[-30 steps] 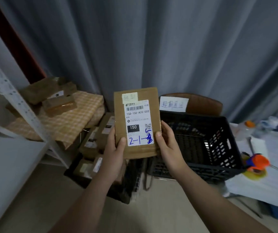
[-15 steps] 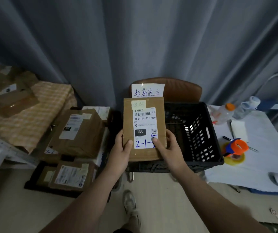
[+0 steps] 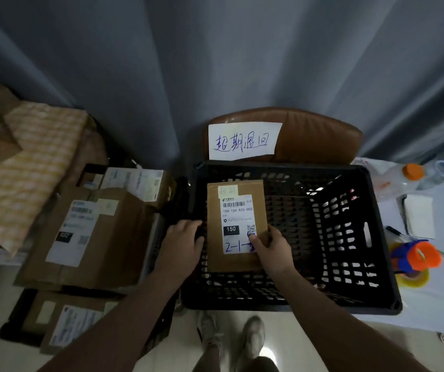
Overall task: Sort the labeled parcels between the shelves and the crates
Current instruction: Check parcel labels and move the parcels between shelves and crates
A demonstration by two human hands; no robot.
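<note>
1. Checkered cloth [image 3: 27,167], one, far left. It covers a raised surface, and the blurred brown boxes on it cannot be counted.
2. Stacked cardboard parcels [image 3: 94,237], at least three, left of the crate. A large one with a white label lies on top, one with white labels sits behind it, and one lies nearer in a low black tray [image 3: 11,326].
3. Left hand [image 3: 183,245], one. The fingers are loosely straight and hold nothing. It is over the crate's left wall, just beside the parcel's left edge, and I cannot tell whether it touches the parcel.
4. Labeled parcel [image 3: 231,263], one flat brown box. Its white label reads "150" and a handwritten "2-1-". It is held inside the crate's opening at its left side, label facing up. Contact with the crate floor cannot be told.
5. Right hand [image 3: 271,249], one. It grips the parcel's near right corner, with the thumb on the label and the fingers behind.
6. Black crate [image 3: 381,237], one, made of perforated plastic.
7. Paper sign [image 3: 245,140], one, handwritten, on a brown chair back [image 3: 320,138] beyond the crate.
8. Shoes [image 3: 250,334], two, at the near edge.
9. White-covered table [image 3: 443,307], one, right. On it are:
   - one orange-capped bottle [image 3: 406,178]
   - one white pad [image 3: 419,218]
   - one pen [image 3: 393,230]
   - one orange-and-blue tape dispenser [image 3: 416,256]
</note>
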